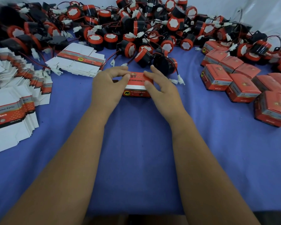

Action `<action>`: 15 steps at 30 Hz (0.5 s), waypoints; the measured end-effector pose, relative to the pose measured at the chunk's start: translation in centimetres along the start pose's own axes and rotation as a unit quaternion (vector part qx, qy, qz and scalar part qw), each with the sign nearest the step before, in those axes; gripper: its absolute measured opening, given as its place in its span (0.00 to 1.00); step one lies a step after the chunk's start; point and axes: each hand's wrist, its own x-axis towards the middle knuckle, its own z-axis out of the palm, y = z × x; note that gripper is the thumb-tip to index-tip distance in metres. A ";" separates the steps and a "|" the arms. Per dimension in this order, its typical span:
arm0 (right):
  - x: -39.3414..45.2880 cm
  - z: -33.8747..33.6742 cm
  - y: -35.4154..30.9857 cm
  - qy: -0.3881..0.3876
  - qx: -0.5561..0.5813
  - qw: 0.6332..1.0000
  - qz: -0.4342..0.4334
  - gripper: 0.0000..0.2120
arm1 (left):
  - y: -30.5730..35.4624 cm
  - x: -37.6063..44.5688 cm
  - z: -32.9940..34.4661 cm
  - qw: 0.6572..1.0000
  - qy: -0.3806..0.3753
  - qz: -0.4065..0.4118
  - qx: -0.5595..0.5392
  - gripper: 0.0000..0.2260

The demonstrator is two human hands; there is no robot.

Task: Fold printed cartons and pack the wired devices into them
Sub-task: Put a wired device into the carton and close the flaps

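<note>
On the desk covered with a blue-violet cloth (136, 151), both hands work on one small red printed carton (137, 87) that stands in the middle, a little far from the person. The left hand (109, 85) holds the carton at its left side; its fingers are curled over the top flap and its thumb presses on the front. The right hand (161, 88) holds the right side, with the thumb on the front face and the fingers bent over the top edge. The carton shows a white strip between its top flap and its front panel, so the flap does not look fully tucked in.

Behind the carton lies a big heap of black and red round wired devices (136, 30) with white plug connectors. One of these devices (165, 64) lies just behind the right hand. At the left, stacks of flat unfolded white and red carton blanks (13, 103) are spread out, and one more stack (79, 60) lies near the heap. At the right, a group of closed red cartons (234, 82) stands together on the cloth.
</note>
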 end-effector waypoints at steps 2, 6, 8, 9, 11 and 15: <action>-0.1 0.0 0.1 -0.022 0.013 1.000 -0.001 0.21 | 0.0 0.0 -0.1 1.000 -0.023 -0.002 0.004 0.10; 0.1 -0.1 0.2 -0.022 -0.026 0.999 -0.016 0.23 | -0.1 0.1 -1.1 0.991 -0.136 -0.003 -0.013 0.17; 0.0 0.1 0.1 -0.002 -0.042 0.999 -0.022 0.22 | -0.3 0.2 -1.3 0.988 -0.152 0.006 0.000 0.21; 0.0 0.1 0.0 0.009 -0.057 0.998 -0.028 0.22 | -0.3 0.2 -1.3 0.989 -0.144 0.012 0.007 0.22; 0.0 0.3 -0.1 0.021 -0.100 0.994 -0.047 0.21 | -0.3 0.1 -1.0 0.992 -0.122 0.026 0.015 0.20; 0.0 0.3 -0.4 0.035 -0.126 0.990 -0.056 0.19 | -0.2 0.1 -0.9 0.993 -0.113 0.023 -0.007 0.18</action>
